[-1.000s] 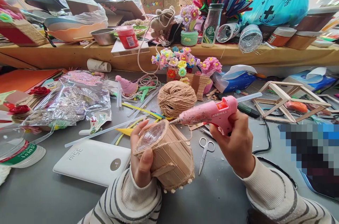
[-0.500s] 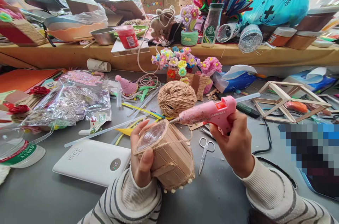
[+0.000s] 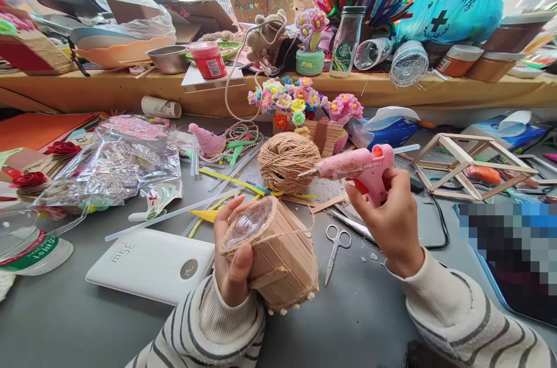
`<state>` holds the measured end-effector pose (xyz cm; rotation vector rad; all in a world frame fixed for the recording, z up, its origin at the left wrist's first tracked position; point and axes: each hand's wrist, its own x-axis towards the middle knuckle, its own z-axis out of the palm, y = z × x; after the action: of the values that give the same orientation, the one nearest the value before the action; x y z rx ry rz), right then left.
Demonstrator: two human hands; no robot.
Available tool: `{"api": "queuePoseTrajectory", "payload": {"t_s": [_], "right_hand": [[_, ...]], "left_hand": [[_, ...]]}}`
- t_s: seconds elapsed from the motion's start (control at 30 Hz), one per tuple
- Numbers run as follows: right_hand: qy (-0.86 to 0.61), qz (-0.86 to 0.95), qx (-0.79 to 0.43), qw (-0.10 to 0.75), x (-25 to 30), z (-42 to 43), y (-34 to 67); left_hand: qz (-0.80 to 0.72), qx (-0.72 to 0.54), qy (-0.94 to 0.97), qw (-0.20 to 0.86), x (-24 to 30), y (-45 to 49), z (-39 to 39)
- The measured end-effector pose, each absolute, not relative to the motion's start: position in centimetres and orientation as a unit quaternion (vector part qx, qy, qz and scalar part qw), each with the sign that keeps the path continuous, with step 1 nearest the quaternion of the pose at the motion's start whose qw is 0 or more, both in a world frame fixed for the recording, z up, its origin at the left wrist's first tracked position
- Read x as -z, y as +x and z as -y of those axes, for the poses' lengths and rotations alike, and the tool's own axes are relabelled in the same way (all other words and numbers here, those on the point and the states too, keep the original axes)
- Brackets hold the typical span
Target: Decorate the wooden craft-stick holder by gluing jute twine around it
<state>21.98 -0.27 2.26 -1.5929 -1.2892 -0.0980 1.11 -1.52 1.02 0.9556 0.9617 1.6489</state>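
Observation:
My left hand is closed around a small cup clad in wooden sticks, tilted so its clear round end faces up and left. Twine runs along its rim and across its side. In my right hand is a pink hot glue gun, gripped by the handle with a clear glue stick out of its back. The nozzle points left, apart from the cup, in front of a ball of jute twine. Small scissors lie on the table between my hands.
A white power bank lies left of the cup, and a phone-like device with a blurred screen lies at right. A wooden stick frame, yarn flowers and a plastic bag of supplies stand behind. A crowded shelf runs along the back.
My right hand has drawn the glue gun up and to the right, away from the cup's rim. The cup in my left hand stays almost where it was.

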Motion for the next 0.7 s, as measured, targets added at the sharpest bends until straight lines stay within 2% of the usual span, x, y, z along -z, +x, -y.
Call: {"api": "queuePoseTrajectory", "payload": {"t_s": [0.27, 0.7], "right_hand": [[-0.741, 0.523, -0.038, 0.42, -2.0, -1.5, 26.4], [-0.787, 0.562, -0.009, 0.256, 0.2, -2.2, 29.0]], "left_hand": [[-0.391, -0.681, 0.382, 0.487, -0.8, 1.0, 1.2], [-0.363, -0.692, 0.377, 0.497, -1.0, 1.1, 1.0]]}}
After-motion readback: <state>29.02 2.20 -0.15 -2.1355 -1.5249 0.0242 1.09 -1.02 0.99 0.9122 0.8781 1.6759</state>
